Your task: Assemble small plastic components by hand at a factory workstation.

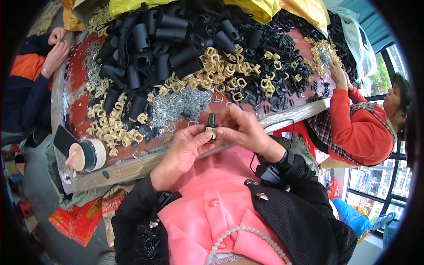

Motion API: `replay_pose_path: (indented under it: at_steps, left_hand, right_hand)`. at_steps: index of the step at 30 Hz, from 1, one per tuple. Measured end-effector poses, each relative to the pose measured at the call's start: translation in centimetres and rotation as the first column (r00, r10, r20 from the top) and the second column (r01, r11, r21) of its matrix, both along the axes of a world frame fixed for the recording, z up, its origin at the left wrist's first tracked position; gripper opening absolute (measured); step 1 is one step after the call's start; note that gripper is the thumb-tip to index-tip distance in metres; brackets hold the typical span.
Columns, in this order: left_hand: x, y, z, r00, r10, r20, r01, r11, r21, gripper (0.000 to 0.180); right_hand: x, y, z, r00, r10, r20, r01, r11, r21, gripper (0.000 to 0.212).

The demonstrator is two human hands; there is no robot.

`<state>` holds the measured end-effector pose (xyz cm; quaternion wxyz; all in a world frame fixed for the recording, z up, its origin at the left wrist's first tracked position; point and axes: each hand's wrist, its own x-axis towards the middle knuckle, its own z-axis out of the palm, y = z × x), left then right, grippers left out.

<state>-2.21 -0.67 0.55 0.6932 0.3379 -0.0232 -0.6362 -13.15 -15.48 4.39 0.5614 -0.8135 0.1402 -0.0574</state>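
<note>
Close to the table's front edge, both hands meet on one small part, a black plastic piece with a beige clip (pixel 212 123) at its lower end. My left hand (pixel 181 148) pinches it from the left between thumb and fingers. From the right, my right hand (pixel 249 132) grips its lower end, the thumb pressed to the beige clip and the index finger bent above. The fingers partly cover the clip. Just beyond lie a heap of silver wire rings (pixel 179 106) and a spread of loose beige clips (pixel 212 73).
Large black tubes (pixel 141 37) pile up at the far left, small black parts (pixel 282 57) at the right. A lidded cup (pixel 95 154) and a phone (pixel 65 140) stand at the near left corner. One person (pixel 357 123) works at the right, another (pixel 33 79) at the left.
</note>
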Motion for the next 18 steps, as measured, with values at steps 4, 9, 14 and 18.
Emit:
replay_pose_path:
  at_steps: [4,9,14,18]
  left_hand:
    - [-0.1,0.5,0.1,0.999,-0.017,0.048,0.015,0.998,0.056,0.018]
    - [-0.1,0.0,-0.2,0.998,-0.03,0.052,0.027,0.998,0.065,0.02]
    - [0.1,-0.1,-0.3,0.999,-0.005,0.036,0.003,0.998,0.056,0.02]
    - [-0.1,-0.3,-0.2,0.999,0.037,0.017,-0.038,0.997,0.069,0.019]
  right_hand:
    - [-2.3,-3.1,-1.5,0.999,-0.018,0.032,0.034,0.806,-0.59,0.025]
    - [-2.7,-5.6,-3.2,0.983,0.039,-0.181,-0.147,0.757,-0.637,0.027]
    - [-1.7,-6.1,-3.4,0.949,0.076,-0.305,-0.26,0.735,-0.626,0.024]
    - [-1.4,-6.1,-4.6,0.993,0.014,-0.113,-0.09,0.712,-0.697,0.019]
